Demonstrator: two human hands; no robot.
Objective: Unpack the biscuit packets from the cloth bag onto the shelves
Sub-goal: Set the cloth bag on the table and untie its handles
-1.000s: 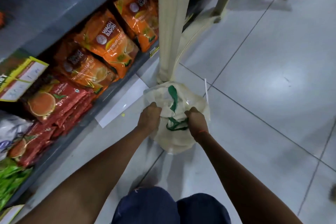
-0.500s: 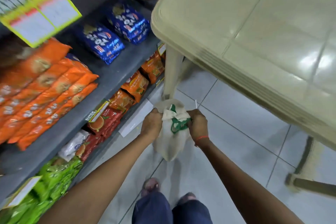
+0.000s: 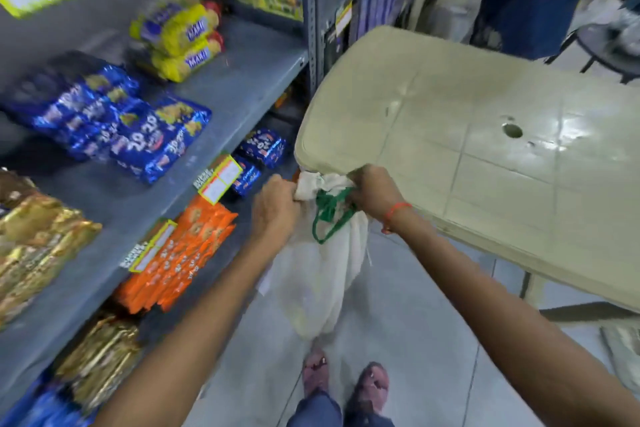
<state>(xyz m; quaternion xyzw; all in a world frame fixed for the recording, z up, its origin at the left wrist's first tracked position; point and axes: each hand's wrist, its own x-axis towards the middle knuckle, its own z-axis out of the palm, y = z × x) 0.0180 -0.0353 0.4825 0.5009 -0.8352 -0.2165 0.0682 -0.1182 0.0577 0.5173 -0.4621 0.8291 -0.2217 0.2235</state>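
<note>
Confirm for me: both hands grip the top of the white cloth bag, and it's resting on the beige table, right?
Not quite. In the head view the left hand and right hand do grip the top of the white cloth bag, but it hangs in the air beside the beige table, above the floor, not resting on it.

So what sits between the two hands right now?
In the head view, the bunched mouth of the cloth bag and its green handles span the gap; the left hand and right hand each grip one side.
</note>
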